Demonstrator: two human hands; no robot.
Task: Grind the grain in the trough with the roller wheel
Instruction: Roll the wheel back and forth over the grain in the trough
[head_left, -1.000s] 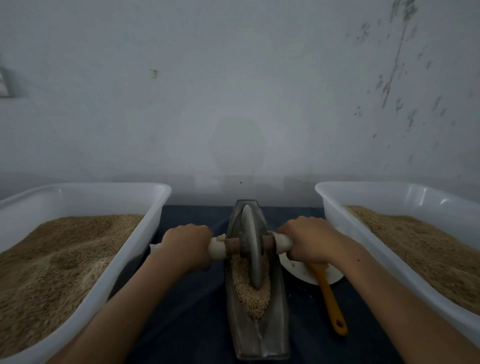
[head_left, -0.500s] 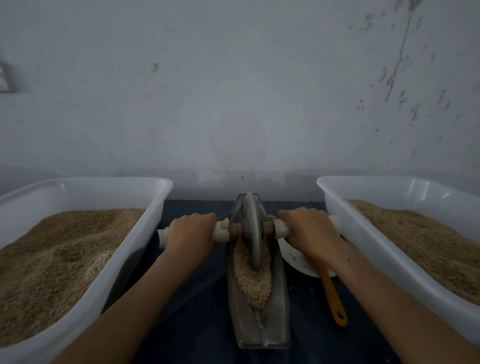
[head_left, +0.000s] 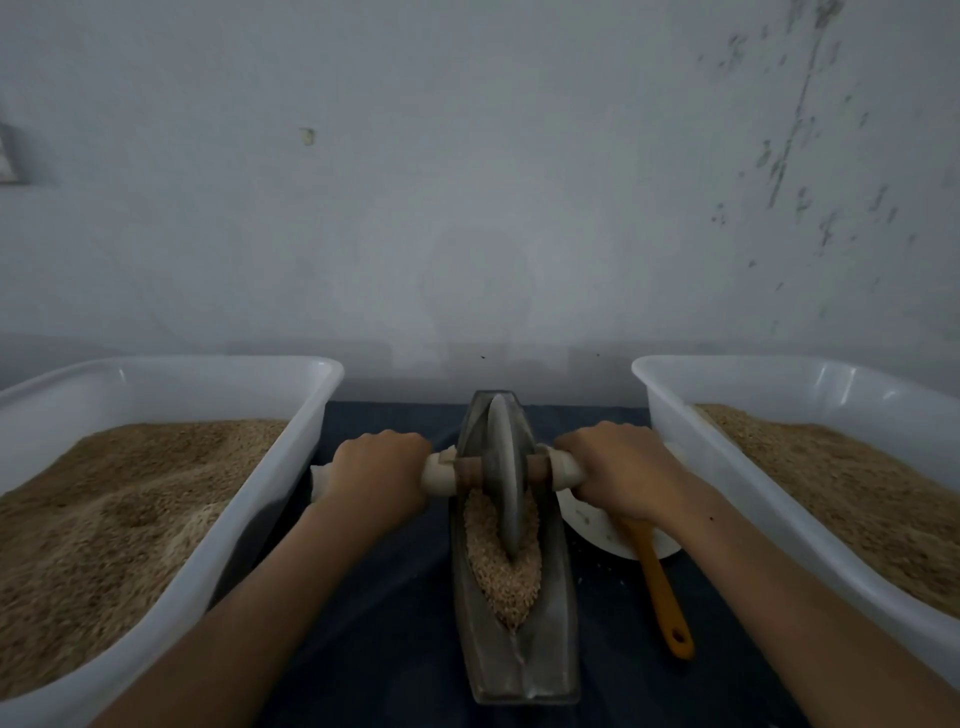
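Note:
A dark boat-shaped metal trough (head_left: 522, 660) lies lengthwise on the dark blue cloth in front of me. Tan grain (head_left: 501, 564) fills its middle. The grey roller wheel (head_left: 505, 473) stands upright in the trough's far half, its lower edge sunk in the grain. A wooden axle with white-wrapped handles (head_left: 441, 475) runs through the wheel. My left hand (head_left: 376, 475) grips the left handle and my right hand (head_left: 618, 470) grips the right handle, knuckles up.
Two large white plastic tubs of tan grain flank the trough, one at the left (head_left: 218, 551) and one at the right (head_left: 727, 499). A white dish (head_left: 597, 530) with an orange-handled tool (head_left: 662, 592) lies right of the trough. A pale wall stands close behind.
The wheel and both hands rolled away from me along the trough toward its far end. More grain shows behind the wheel now.

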